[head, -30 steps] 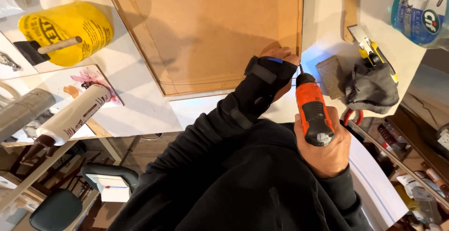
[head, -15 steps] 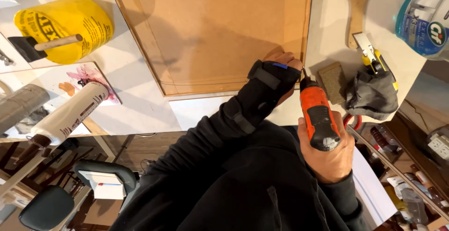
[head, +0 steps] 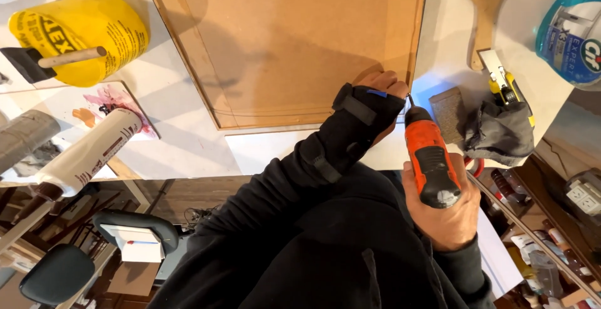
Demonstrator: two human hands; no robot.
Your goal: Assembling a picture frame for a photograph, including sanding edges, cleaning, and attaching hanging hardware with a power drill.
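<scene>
I see right hand (head: 447, 212) wrapped tight round orange driver (head: 429, 159), long axis pointing up-forward, tip at panel (head: 294, 40) lower right corner. Left hand (head: 375, 105), braced, fingers curled there, pinching something small; nearer to corner. Panel flat on surface (head: 188, 140).

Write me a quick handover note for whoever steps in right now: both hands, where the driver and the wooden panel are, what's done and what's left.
Left hand, in a black wrist brace, rests at the near right corner of the wooden panel and pinches something small and blue.
Right hand grips the orange power screwdriver, its bit aimed at that corner beside the left fingertips.
The panel lies flat on the white table.
Done: driver lined up at the corner.
Left: whether any screw is in cannot be seen; the fingers hide the spot.
</scene>
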